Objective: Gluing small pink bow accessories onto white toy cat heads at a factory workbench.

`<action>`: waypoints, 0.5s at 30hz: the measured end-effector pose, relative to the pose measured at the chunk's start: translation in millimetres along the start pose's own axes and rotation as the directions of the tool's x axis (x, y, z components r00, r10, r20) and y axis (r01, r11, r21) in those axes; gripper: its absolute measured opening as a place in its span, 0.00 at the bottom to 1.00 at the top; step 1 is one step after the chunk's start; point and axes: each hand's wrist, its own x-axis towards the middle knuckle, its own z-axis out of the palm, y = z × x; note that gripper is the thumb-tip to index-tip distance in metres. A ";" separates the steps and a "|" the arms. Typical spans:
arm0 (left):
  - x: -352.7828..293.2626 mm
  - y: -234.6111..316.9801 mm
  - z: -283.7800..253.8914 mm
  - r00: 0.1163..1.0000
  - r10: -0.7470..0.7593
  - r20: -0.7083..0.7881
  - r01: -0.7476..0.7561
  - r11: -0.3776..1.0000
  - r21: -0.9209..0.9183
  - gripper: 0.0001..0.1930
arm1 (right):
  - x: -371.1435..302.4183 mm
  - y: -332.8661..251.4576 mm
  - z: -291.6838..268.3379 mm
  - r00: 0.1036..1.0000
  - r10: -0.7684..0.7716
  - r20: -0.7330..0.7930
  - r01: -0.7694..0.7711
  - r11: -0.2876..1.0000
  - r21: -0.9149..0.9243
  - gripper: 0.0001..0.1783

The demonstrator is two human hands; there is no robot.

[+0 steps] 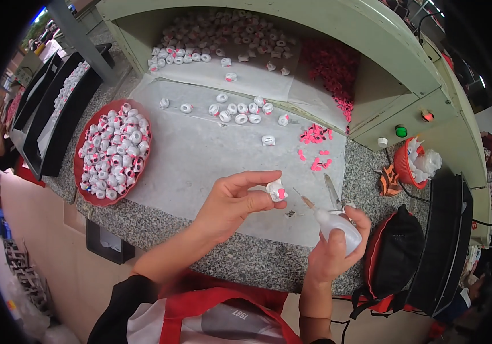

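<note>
Now the left hand (231, 200) pinches a tiny, light white-and-pink plastic cap (277, 190) at its sides, while the right hand (335, 249), at four o'clock, squeezes a soft white glue bottle (337, 225).

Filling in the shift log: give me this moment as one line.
left hand: holds small white part | right hand: holds squeeze bottle, tip toward part

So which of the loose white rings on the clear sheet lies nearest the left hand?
The lone ring, lying apart below the short row of rings, left of the pink bits. The left hand itself pinches another piece.
</note>
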 end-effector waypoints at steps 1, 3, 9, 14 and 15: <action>-0.5 -0.2 2.2 1.000 -0.002 -0.002 0.002 1.000 0.002 0.16 | -2.7 -2.0 -1.4 1.000 0.003 -0.001 -0.003 1.000 0.001 0.16; -2.5 -1.8 6.0 0.970 0.240 -0.039 -0.216 0.923 0.317 0.17 | -7.4 -11.2 -4.0 0.984 -0.126 0.124 0.140 0.984 -0.114 0.15; -0.8 -10.1 8.4 0.911 0.412 0.010 -0.366 0.798 0.479 0.17 | -2.8 -12.6 -1.4 0.885 -0.295 0.360 0.368 0.917 -0.154 0.14; -2.7 -11.2 8.1 0.906 0.422 -0.019 -0.368 0.811 0.455 0.15 | -1.1 -11.4 2.4 0.871 -0.318 0.374 0.396 0.906 -0.150 0.13; -2.7 -11.3 8.4 0.907 0.420 -0.022 -0.367 0.817 0.446 0.15 | -1.0 -11.1 2.2 0.869 -0.327 0.372 0.403 0.903 -0.148 0.13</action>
